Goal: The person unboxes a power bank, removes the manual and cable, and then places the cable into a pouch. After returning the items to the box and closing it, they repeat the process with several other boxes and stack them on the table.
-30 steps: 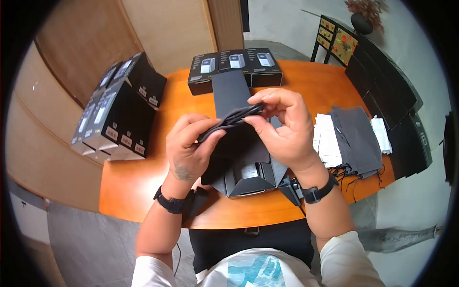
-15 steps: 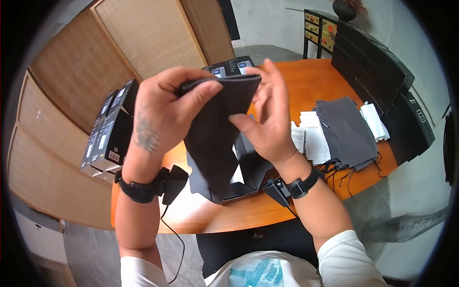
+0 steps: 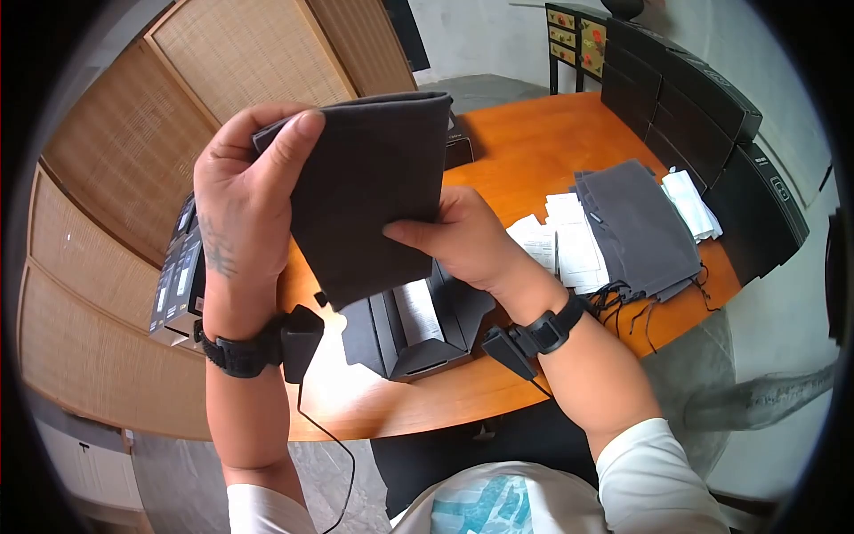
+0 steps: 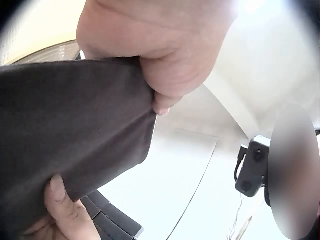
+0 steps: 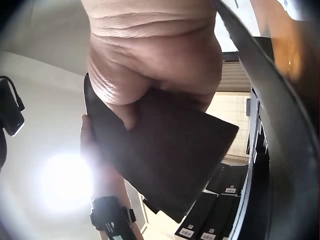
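Observation:
A dark grey cloth pouch (image 3: 369, 178) is held up before the body, its broad face toward the head camera. My left hand (image 3: 245, 191) grips its upper left corner, thumb across the front and fingers behind. At the pouch's lower right edge, my right hand (image 3: 471, 236) pinches it with the thumb on the front face; the other fingers are partly hidden behind. In the left wrist view the pouch (image 4: 70, 120) hangs as a flat panel between both hands. Below it on the table stands an opened black box (image 3: 382, 334) with a white printed paper (image 3: 418, 311) inside.
On the right of the wooden table (image 3: 525, 133) lie a stack of grey drawstring pouches (image 3: 636, 231), white leaflets (image 3: 574, 245) and folded white pieces (image 3: 692, 206). Black boxes (image 3: 685, 98) line the right edge. More printed boxes (image 3: 178, 276) stand at the left, partly hidden.
The thin folded black bundle between both hands has turned and spread into a flat pouch face. My left hand has lifted it up and left; my right hand has moved down to its right edge.

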Demonstrator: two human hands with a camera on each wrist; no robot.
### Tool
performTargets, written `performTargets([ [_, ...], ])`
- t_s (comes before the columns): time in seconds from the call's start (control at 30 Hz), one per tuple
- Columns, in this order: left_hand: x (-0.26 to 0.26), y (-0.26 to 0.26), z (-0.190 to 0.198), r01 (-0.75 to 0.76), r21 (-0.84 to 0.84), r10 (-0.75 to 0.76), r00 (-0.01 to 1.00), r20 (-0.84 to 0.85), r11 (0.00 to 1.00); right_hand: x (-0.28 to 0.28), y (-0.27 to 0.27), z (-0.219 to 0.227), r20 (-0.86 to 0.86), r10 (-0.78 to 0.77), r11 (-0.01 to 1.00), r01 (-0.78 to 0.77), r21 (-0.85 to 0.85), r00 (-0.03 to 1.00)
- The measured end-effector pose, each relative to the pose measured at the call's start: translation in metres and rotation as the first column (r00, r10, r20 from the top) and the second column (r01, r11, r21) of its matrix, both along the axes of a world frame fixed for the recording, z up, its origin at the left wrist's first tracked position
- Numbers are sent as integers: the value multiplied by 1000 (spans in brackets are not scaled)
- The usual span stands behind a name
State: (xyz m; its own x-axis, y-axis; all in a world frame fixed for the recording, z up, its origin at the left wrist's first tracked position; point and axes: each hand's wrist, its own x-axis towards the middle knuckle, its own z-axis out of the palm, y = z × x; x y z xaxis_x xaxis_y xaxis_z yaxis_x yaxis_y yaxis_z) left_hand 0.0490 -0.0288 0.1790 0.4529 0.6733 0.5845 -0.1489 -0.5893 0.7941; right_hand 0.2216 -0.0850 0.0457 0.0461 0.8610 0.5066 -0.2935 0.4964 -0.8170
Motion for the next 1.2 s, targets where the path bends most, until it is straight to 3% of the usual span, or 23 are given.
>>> performTargets([
  [0.1, 5, 0, -23, 197, -45, -186, 967, 174, 979, -5, -3, 3, -138, -60, 997, 52, -65, 989],
  [0.13, -8, 11, -31, 282, -116, -283, 959, 12, 952, -6, -2, 2, -179, -38, 998, 28, -55, 983],
  [0.17, -8, 8, -53, 190, -93, -188, 982, 34, 977, -6, 0, 1, -218, -15, 999, 6, -43, 976],
  [0.23, -23, 17, -80, 83, -223, -145, 949, -280, 971, -7, 2, -1, -204, -1, 998, -13, -67, 979],
  [0.3, -30, 20, -100, 74, -178, -121, 957, -264, 981, -7, 2, -3, -94, -10, 990, -4, -142, 995],
  [0.33, -33, 20, -107, 89, -310, -145, 976, -163, 947, -7, 3, -5, -101, 28, 991, -40, -124, 995],
  [0.43, -40, 22, -117, 212, -449, -176, 977, 122, 868, -8, 5, -9, -87, 120, 992, -124, -36, 989],
  [0.47, -45, 25, -123, 323, -459, -248, 944, 216, 827, -7, 6, -9, -65, 133, 991, -132, 19, 989],
  [0.5, -55, 29, -130, 373, -430, -301, 926, 228, 822, -8, 6, -10, -44, 144, 987, -140, 73, 989],
  [0.53, -62, 39, -150, 296, -279, -262, 953, 153, 913, -11, 5, -7, -147, 161, 985, -167, -34, 976],
  [0.57, -66, 46, -168, 216, -117, -207, 975, 85, 969, -12, 2, -4, -133, 112, 985, -128, -116, 985],
  [0.6, -67, 29, -139, 249, -126, -244, 968, 55, 960, -11, 0, -1, -39, 58, 989, -63, -135, 998],
  [0.63, -66, 23, -135, 237, -256, -220, 971, 93, 937, -10, -1, -1, 55, 9, 989, -1, -151, 998],
  [0.7, -63, 19, -132, 222, -492, -162, 973, 163, 842, -6, 1, -6, 50, 68, 984, -59, -170, 996],
  [0.73, -64, 17, -128, 225, -465, -169, 973, 159, 856, -4, 1, -8, 44, 97, 980, -87, -180, 994],
  [0.87, -64, 19, -130, 139, -476, -82, 987, 139, 869, 2, 0, -7, -277, 319, 886, -390, -253, 906],
  [0.97, -62, 20, -136, 112, -441, -49, 987, 151, 891, -9, -6, 7, -369, 244, 903, -349, -251, 897],
  [1.0, -62, 21, -137, 100, -436, -38, 988, 149, 894, -12, -4, -1, -232, 164, 931, -228, -286, 959],
  [1.13, -61, 22, -136, 98, -455, -17, 984, 179, 885, -4, -3, -1, 94, 300, 881, -238, -410, 949],
  [1.2, -58, 21, -135, 119, -494, -6, 975, 224, 861, -9, -4, -2, 178, 183, 944, -123, -306, 967],
])
